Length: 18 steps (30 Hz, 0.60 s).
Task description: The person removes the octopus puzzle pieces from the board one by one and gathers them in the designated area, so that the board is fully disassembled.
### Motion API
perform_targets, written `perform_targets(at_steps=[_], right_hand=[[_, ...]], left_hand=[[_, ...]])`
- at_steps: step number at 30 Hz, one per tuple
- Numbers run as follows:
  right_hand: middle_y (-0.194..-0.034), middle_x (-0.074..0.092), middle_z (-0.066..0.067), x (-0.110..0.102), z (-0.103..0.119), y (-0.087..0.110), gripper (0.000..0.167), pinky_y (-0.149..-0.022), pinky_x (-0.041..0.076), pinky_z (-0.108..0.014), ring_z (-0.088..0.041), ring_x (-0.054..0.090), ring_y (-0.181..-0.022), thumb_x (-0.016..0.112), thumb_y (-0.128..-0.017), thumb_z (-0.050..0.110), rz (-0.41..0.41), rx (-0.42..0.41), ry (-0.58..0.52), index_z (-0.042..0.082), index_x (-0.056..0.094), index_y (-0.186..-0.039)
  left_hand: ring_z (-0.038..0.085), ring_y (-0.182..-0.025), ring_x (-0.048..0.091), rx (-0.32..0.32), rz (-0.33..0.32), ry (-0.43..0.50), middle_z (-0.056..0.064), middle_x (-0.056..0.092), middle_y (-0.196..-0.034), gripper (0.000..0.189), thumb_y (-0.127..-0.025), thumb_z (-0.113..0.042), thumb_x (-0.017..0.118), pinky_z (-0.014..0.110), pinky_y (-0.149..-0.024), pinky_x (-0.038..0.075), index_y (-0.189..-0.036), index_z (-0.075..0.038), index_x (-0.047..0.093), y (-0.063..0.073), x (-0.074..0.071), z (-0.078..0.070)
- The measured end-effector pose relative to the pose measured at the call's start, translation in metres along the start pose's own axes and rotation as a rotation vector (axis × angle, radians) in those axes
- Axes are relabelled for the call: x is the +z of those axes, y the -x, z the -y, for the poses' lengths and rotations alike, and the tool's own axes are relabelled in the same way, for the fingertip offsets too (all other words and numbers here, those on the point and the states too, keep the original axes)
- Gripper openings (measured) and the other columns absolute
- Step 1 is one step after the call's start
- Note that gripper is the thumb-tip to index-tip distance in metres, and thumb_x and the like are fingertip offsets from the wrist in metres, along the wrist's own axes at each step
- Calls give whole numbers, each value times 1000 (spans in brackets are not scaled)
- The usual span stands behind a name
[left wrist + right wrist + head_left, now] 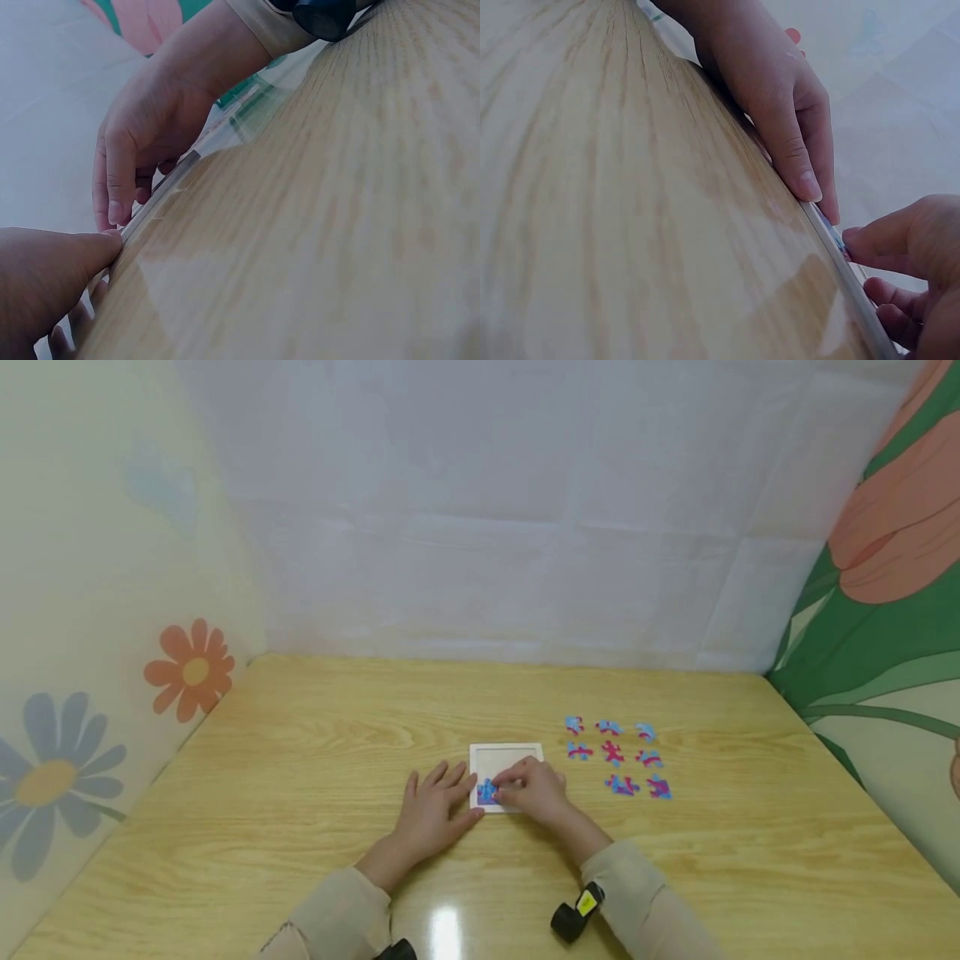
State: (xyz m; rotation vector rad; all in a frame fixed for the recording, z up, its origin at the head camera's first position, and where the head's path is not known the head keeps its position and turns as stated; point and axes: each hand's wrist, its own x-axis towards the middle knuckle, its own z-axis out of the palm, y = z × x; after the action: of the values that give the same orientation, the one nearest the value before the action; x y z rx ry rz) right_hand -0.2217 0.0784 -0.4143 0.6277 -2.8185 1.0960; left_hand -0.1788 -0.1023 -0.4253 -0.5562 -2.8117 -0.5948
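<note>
A white square puzzle frame (506, 747) lies flat on the table, with blue and purple puzzle pieces (486, 792) in its lower left corner. My left hand (433, 810) rests at the frame's left side, fingers spread and straight, the thumb on its near left corner. Over the frame, my right hand (536, 792) pinches a small blue puzzle piece between thumb and index finger, low against the pieces in the corner. In the right wrist view, that right hand (907, 262) is at the frame's edge, the blue piece (838, 241) mostly hidden by its fingertips.
Several loose pink and blue puzzle pieces (612, 752) lie spread in rows to the right of the frame. The wooden table (337, 710) meets a white cloth (480, 568) at the back. Flower-painted panels (75, 568) stand at both sides.
</note>
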Motion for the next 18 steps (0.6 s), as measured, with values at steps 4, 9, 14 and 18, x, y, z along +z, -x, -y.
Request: perform_targets(at_steps=[4,9,14,18], right_hand=[[-77,54,8,2,-1,0,13,-67,26,-36,-9,45,-65,69,-68,20,-24,-2,-32,18,70,-82],[-74,60,8,3,-2,0,11,-72,24,-39,-6,50,-66,68,-70,17,-45,12,-113,16,69,-81],[-71,63,8,3,-2,-1,10,-75,23,-41,-4,53,-65,69,-71,16,-47,26,-160,14,68,-80],[-75,65,6,3,-2,-1,9,-78,21,-44,-6,56,-71,69,-71,16,-50,25,-183,13,69,-80]], left_hand=[[34,-120,28,0,-2,0,11,41,-128,50,-80,-39,57,60,-91,9,-119,-9,54,0,0,0],[33,-120,29,1,-6,-3,10,42,-128,50,-80,-40,57,60,-91,9,-119,-9,54,0,1,1],[34,-119,29,1,-11,-2,10,42,-128,50,-80,-40,57,60,-91,9,-119,-10,54,0,2,1],[34,-120,29,2,-12,-5,10,42,-128,50,-80,-40,57,60,-91,9,-119,-10,54,-1,3,2]])
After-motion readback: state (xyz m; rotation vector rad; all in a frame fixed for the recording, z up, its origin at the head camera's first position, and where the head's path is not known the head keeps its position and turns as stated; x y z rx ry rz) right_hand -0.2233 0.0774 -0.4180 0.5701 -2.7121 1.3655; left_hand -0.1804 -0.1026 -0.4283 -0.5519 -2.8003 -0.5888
